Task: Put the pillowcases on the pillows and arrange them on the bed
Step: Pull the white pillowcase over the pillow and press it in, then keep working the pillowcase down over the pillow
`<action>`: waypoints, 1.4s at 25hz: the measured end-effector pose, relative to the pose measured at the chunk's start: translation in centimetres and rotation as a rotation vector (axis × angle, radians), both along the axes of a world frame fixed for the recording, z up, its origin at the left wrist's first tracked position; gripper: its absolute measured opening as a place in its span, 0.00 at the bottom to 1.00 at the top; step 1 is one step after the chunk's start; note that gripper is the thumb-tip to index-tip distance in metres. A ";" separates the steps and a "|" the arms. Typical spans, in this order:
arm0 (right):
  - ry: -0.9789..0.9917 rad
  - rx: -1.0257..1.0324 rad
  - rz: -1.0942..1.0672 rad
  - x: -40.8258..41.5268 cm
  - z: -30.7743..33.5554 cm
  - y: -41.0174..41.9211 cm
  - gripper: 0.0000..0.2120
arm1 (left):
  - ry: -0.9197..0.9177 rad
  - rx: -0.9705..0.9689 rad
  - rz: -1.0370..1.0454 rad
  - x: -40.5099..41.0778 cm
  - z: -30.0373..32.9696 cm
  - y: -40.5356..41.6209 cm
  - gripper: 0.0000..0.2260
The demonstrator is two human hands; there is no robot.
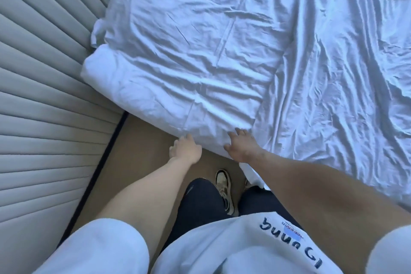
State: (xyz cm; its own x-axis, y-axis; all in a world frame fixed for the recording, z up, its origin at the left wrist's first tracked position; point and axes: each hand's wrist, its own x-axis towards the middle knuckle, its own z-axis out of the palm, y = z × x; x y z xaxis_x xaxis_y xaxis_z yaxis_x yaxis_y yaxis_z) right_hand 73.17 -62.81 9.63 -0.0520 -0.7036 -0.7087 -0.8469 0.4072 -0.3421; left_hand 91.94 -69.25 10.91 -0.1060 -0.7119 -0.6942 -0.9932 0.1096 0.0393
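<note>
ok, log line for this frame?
pillow: cased, by headboard | left hand: open, at edge | right hand: open, on corner

Both arms reach forward, left hand and right hand loosely spread.

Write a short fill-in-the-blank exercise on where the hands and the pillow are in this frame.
1. The white pillow lies on the bed with one end against the padded ____.
2. Both the left hand and the right hand are at the pillow's ____ edge, the one closest to the person.
3. The sheet beside the pillow is ____, not smooth.

Missing words: headboard; near; wrinkled
</note>
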 end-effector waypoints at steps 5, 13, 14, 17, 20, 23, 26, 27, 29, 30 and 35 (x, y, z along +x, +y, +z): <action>0.036 -0.080 0.149 6.7 0.1 -10.2 0.28 | -0.116 -0.063 0.033 9.0 -0.5 -7.1 0.22; 0.017 0.066 0.064 21.3 -3.9 -28.4 0.28 | 0.103 -0.110 0.526 23.4 -6.3 -26.7 0.29; -0.006 0.064 0.043 23.4 -3.8 -30.6 0.29 | 0.155 -0.117 0.627 25.2 -6.9 -28.8 0.32; -0.114 0.026 -0.041 28.7 -3.3 -36.2 0.31 | 0.358 -0.183 0.736 29.3 -7.5 -35.3 0.41; -0.165 -0.013 -0.076 31.9 -3.3 -40.2 0.32 | 0.468 -0.119 0.702 31.1 -7.7 -41.1 0.49; -0.208 -0.015 -0.150 33.0 -3.3 -42.7 0.31 | 0.312 -0.085 0.345 30.9 -7.9 -44.2 0.35; -0.299 -0.057 -0.411 32.7 -2.6 -43.6 0.24 | 0.183 -0.275 -0.140 28.4 -6.6 -42.8 0.14; -0.347 -0.049 -0.545 32.3 -2.4 -43.5 0.21 | 0.210 -0.297 -0.226 27.0 -5.7 -41.5 0.11; -0.477 0.028 -0.808 31.1 -1.1 -43.1 0.26 | 0.318 -0.207 -0.227 23.9 -3.5 -38.9 0.08; -0.491 0.068 -0.879 30.2 -0.4 -42.7 0.33 | 0.340 -0.110 -0.217 22.3 -2.7 -37.4 0.08; -0.318 0.005 -1.055 21.8 2.7 -35.8 0.06 | 0.457 0.154 -0.447 14.8 0.8 -28.6 0.25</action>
